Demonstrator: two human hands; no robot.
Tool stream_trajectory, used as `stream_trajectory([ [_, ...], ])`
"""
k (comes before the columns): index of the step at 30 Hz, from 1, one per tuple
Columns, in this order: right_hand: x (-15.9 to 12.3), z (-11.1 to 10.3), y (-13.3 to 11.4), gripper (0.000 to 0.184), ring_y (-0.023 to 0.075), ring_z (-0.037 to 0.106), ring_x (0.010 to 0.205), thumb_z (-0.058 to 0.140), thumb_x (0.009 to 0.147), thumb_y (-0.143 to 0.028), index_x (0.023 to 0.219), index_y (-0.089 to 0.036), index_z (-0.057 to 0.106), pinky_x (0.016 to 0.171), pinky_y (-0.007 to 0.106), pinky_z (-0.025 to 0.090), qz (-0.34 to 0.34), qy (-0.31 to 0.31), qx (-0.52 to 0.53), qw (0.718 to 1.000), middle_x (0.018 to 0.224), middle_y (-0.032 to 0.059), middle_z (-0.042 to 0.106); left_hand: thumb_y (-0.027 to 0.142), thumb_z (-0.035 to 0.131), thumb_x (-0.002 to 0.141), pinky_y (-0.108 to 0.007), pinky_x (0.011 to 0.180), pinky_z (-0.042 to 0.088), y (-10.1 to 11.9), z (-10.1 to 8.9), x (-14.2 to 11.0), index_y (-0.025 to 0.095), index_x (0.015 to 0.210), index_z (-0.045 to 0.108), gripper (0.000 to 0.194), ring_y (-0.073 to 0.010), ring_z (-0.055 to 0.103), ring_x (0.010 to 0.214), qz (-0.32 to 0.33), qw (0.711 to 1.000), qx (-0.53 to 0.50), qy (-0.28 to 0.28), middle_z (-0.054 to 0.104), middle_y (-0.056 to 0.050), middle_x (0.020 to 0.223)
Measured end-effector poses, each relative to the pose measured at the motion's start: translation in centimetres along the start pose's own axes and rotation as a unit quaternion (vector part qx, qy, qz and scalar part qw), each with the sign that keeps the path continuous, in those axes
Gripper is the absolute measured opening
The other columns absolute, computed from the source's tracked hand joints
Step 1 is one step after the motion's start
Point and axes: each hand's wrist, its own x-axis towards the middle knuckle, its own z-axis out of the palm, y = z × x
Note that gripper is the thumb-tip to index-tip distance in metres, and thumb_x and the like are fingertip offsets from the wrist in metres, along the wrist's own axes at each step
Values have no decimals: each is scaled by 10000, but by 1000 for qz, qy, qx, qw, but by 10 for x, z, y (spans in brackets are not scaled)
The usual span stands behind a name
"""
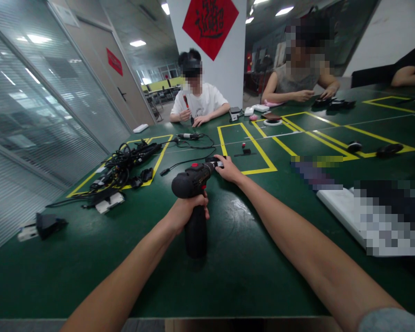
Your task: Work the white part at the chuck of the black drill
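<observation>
A black cordless drill stands upright on its base on the green table, in the middle of the view. My left hand is wrapped round its handle, just under the red trigger. My right hand reaches forward and pinches the chuck end at the drill's nose; the fingers are closed on it. Whether a bit sits in the chuck is hidden by the fingers.
A tangle of black cables and chargers lies to the left inside yellow tape. A white board sits at the right. Small parts lie in a yellow square ahead. Across the table two people work, with a third person's arm at far right.
</observation>
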Motion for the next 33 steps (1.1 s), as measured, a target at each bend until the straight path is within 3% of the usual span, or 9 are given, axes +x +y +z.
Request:
stream_trajectory([
  [33, 0, 1, 0, 576, 239, 556, 1150, 564, 852, -203, 1420, -244, 473, 1098, 404, 382, -7, 5, 5, 1000, 1247, 108, 421, 214, 619, 637, -242, 525, 424, -1, 0, 0, 150, 800, 548, 189, -130, 570, 487, -6, 1000, -8, 8, 570, 6, 604],
])
